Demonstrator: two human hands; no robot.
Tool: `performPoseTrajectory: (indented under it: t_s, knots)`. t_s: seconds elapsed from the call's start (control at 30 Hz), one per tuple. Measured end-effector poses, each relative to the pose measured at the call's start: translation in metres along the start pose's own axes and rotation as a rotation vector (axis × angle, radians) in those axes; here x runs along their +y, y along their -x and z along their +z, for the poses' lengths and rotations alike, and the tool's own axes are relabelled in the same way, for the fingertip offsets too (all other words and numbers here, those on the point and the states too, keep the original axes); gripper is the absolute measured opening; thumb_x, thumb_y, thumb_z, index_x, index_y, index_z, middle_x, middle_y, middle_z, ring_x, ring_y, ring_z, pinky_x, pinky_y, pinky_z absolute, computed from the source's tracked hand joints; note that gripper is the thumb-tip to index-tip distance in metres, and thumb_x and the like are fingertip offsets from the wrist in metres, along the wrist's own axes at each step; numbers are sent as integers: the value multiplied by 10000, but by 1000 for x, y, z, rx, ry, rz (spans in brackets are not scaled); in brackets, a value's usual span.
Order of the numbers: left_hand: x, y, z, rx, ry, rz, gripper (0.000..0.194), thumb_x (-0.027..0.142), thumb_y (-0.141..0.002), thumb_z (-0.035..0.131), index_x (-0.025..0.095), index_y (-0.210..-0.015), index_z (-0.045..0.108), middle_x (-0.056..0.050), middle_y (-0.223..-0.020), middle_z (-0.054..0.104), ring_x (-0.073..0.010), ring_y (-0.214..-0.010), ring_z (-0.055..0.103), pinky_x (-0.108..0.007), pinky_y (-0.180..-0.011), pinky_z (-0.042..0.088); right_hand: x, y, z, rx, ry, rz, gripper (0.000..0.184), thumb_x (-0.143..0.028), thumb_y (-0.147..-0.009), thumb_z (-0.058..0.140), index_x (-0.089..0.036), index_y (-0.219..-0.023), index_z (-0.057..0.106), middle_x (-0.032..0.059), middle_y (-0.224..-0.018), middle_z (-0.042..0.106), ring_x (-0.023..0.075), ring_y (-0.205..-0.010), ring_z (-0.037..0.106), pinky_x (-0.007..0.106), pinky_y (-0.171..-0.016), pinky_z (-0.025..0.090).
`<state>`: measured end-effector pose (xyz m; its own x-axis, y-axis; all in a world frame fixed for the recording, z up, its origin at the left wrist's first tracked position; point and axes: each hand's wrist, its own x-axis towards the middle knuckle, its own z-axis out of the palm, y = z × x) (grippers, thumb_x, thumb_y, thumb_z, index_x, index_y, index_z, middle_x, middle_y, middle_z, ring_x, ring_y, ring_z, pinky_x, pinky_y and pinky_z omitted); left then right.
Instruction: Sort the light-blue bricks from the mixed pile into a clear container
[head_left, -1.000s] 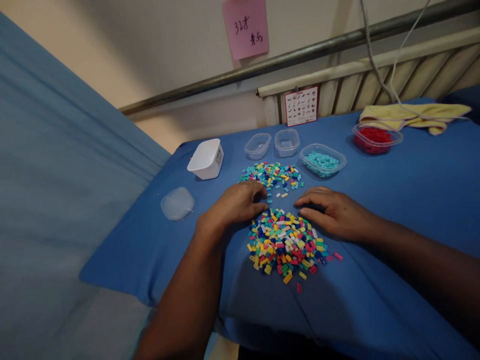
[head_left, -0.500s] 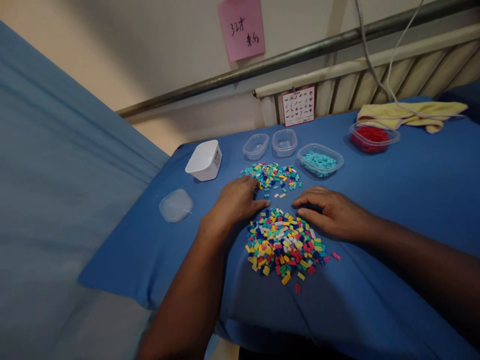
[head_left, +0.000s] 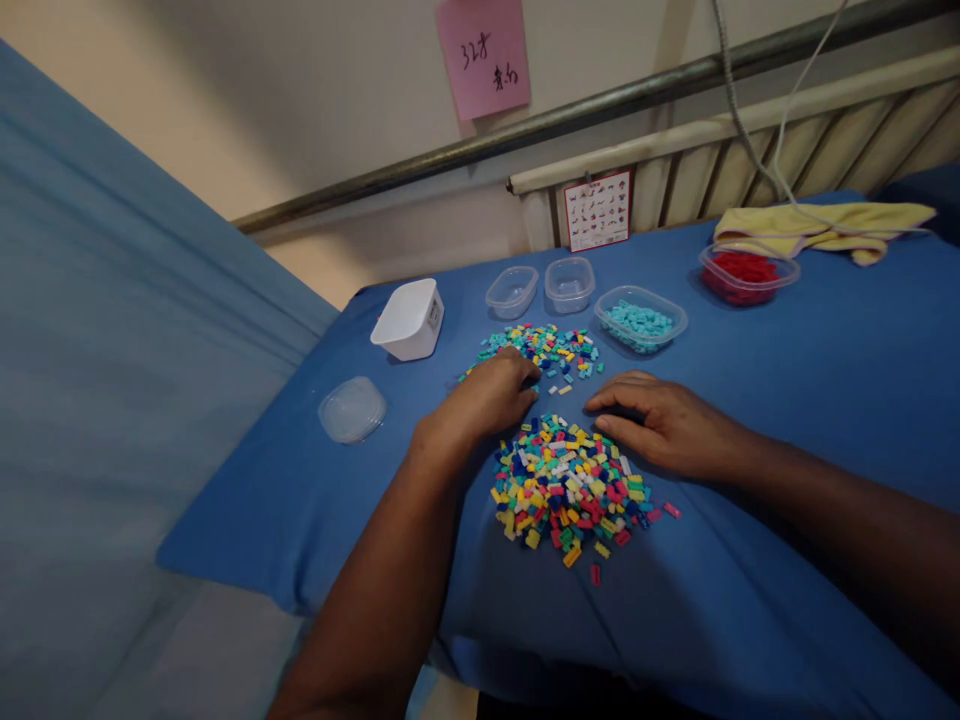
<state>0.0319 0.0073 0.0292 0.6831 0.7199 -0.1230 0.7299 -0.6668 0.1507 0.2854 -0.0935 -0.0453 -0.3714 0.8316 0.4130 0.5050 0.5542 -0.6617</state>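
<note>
Two heaps of small coloured plastic bricks lie on a blue cloth. The near heap (head_left: 574, 490) sits between my forearms, the far heap (head_left: 559, 350) just beyond my hands. My left hand (head_left: 487, 400) rests palm down at the far heap's near left edge, its fingers curled onto the bricks; whether it grips any is hidden. My right hand (head_left: 660, 420) lies flat on the cloth with fingers stretched left, holding nothing, right of the gap between the heaps.
Behind the far heap stand two empty clear tubs (head_left: 512, 291) (head_left: 570, 283), a tub of turquoise bricks (head_left: 641, 318) and, further right, a tub of red bricks (head_left: 746, 272). A white box (head_left: 409, 320) and a clear lid (head_left: 352, 408) lie left. A yellow cloth (head_left: 825, 228) lies by the radiator.
My left hand has slid forward and slightly right onto the edge of the far heap. My right hand has stayed put.
</note>
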Motion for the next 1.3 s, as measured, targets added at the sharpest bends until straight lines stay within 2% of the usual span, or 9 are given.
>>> performPoseTrajectory:
  t_s: [0.13,0.23,0.37,0.67,0.8,0.9,1.1,1.23,1.3]
  knots:
    - [-5,-10,4,11,-18,34,254,133,-936,682,158,-1160,799,-114,-1184,752,-267,-1118,702,-339,-975,542,1,1,1,6,10,-1,199,-303,-1046,653,-248,-1196,771,86,-1164,827,291,-1117,759,487,-999,595]
    - [-4,-13,4,-3,-31,73,287,122,-931,668,149,-1188,794,-109,-1182,765,-273,-1139,701,-341,-990,537,1,1,0,2,12,-1,204,-305,-1051,647,-239,-1205,764,89,-1171,825,288,-1125,757,481,-1005,592]
    - [-1,-12,1,-21,-8,68,354,106,-925,649,147,-1246,792,-106,-1227,771,-272,-1137,715,-343,-981,544,0,1,0,4,7,-3,197,-300,-1049,645,-249,-1196,766,82,-1169,827,285,-1119,756,472,-998,590]
    - [-4,-9,-4,-77,-25,83,374,93,-902,635,145,-1229,807,-117,-1220,780,-299,-1176,708,-376,-1007,541,-1,1,0,4,7,2,201,-310,-1053,645,-250,-1196,772,85,-1173,825,286,-1125,756,479,-1001,590]
    - [-5,-7,-3,-76,18,69,365,93,-869,632,159,-1187,800,-105,-1150,784,-272,-1027,722,-357,-881,552,-1,1,0,5,0,0,199,-295,-1044,653,-251,-1196,773,90,-1162,827,290,-1111,757,496,-994,596]
    - [-6,-6,-3,-70,32,91,429,87,-855,626,185,-1238,795,-91,-1179,785,-262,-1046,717,-347,-891,545,-1,1,-1,3,-6,0,201,-289,-1039,658,-256,-1198,777,89,-1159,828,295,-1109,755,510,-991,599]
    - [-5,-6,-1,-81,11,54,268,72,-849,604,191,-972,809,-63,-1000,784,-230,-916,704,-316,-792,504,-2,0,-2,2,-6,10,192,-299,-1044,659,-259,-1187,781,81,-1149,828,285,-1107,760,484,-992,600]
    - [-8,-5,0,-57,33,35,187,100,-838,617,194,-887,771,-41,-905,767,-199,-781,663,-307,-691,454,-1,0,-1,-2,7,7,194,-301,-1047,657,-255,-1194,775,79,-1156,827,283,-1123,756,473,-1004,592]
    - [-7,-4,-1,-43,81,43,197,112,-842,622,196,-915,784,-37,-905,768,-191,-762,656,-304,-679,451,0,1,-1,-4,10,5,194,-302,-1053,648,-246,-1195,769,80,-1159,825,283,-1122,752,479,-1004,588]
